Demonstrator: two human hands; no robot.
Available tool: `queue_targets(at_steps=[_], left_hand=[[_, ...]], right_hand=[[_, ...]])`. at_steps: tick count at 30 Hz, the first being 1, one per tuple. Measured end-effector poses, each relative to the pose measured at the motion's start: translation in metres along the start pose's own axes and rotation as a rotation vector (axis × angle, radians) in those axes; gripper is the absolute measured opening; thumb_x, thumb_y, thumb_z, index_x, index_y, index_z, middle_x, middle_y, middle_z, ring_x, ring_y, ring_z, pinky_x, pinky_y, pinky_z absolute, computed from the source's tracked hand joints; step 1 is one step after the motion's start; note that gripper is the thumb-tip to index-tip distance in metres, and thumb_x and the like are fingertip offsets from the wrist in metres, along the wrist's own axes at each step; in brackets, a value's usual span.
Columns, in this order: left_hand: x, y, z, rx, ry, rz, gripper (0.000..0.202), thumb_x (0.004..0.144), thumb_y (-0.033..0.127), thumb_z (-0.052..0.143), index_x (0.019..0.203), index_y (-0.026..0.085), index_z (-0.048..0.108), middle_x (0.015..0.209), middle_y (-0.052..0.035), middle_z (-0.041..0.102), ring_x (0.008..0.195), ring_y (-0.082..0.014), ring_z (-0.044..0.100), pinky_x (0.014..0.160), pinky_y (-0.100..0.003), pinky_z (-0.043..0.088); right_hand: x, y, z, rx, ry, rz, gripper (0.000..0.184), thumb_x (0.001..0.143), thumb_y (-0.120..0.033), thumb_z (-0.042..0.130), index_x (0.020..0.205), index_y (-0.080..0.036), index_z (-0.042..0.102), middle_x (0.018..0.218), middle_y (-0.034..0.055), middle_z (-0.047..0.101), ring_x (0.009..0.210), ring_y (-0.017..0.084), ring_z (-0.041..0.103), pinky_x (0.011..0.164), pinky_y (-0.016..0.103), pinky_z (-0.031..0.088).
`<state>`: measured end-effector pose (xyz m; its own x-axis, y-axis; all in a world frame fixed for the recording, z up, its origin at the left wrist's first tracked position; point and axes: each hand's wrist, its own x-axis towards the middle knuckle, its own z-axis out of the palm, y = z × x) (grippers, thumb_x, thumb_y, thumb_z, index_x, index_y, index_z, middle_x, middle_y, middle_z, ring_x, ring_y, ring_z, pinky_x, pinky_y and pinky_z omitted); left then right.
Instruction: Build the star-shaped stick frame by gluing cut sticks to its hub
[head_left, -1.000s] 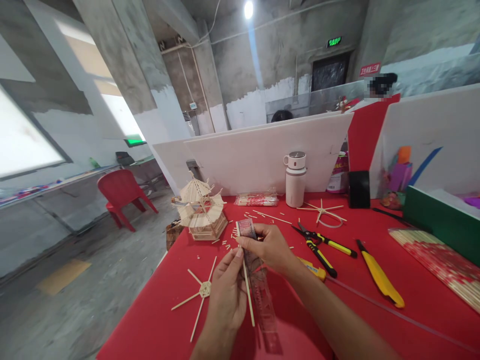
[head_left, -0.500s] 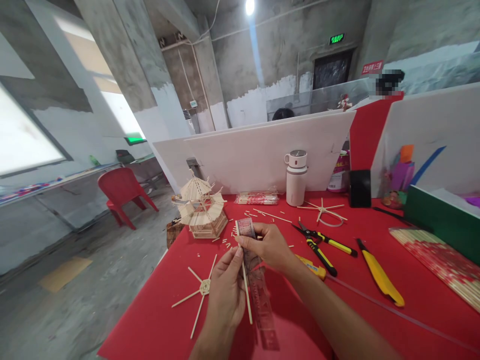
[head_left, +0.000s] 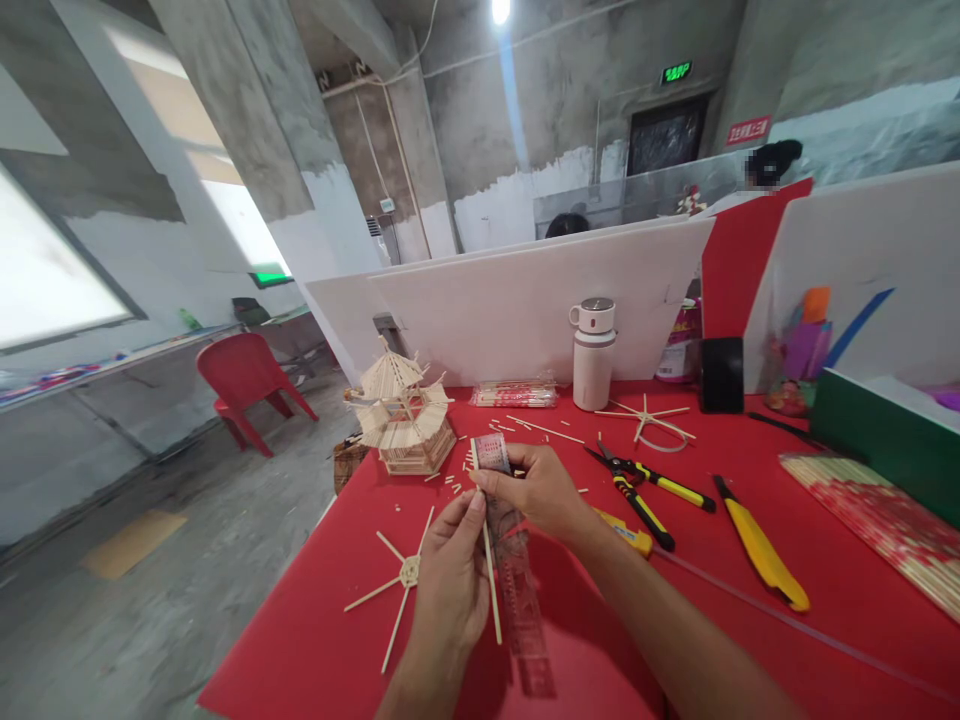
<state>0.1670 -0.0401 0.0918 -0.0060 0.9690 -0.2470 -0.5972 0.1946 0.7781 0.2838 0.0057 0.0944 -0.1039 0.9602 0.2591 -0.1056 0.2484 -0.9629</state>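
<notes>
My left hand [head_left: 456, 575] is closed, pinching a thin wooden stick [head_left: 492, 585] between thumb and fingers. Against that stick lies a clear plastic ruler [head_left: 527, 620], gripped near its upper end by my right hand [head_left: 536, 490]. Stick and ruler run side by side, and my right thumb tip rests at the stick's edge. Left of my left hand, a spoked frame of sticks [head_left: 409, 571] lies flat on the red tabletop [head_left: 300, 620]. Beyond it stands a small pavilion model [head_left: 409, 420] built of sticks. Short cut stick pieces [head_left: 454, 484] are scattered between the model and my hands.
To the right lie black-and-yellow pliers [head_left: 637, 485], a yellow utility knife [head_left: 761, 550] and a yellow glue gun [head_left: 626, 530], partly behind my arm. A white flask [head_left: 594, 355], bagged sticks [head_left: 514, 392] and another spoked frame [head_left: 643, 420] are farther back. White panels [head_left: 495, 310] edge the table.
Both hands keep nearly the same pose on the stick and ruler. Behind the panel at the right, a person's head has shifted slightly.
</notes>
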Motion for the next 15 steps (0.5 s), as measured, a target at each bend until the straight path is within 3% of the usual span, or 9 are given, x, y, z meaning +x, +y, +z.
queue_targets(at_steps=[15], left_hand=[[0.0036,-0.0009,-0.0022,0.016,0.003,0.007,0.036,0.058,0.025,0.087,0.087,0.013,0.069,0.079,-0.0071,0.076,0.075,-0.0216,0.073,0.067,-0.029,0.061]], right_hand=[[-0.0015,0.0013,0.0009,-0.010,0.019,-0.031,0.022,0.072,-0.035,0.073,0.072,-0.014,0.067,0.065,-0.0021,0.058,0.061,0.010,0.048,0.057,0.022,0.040]])
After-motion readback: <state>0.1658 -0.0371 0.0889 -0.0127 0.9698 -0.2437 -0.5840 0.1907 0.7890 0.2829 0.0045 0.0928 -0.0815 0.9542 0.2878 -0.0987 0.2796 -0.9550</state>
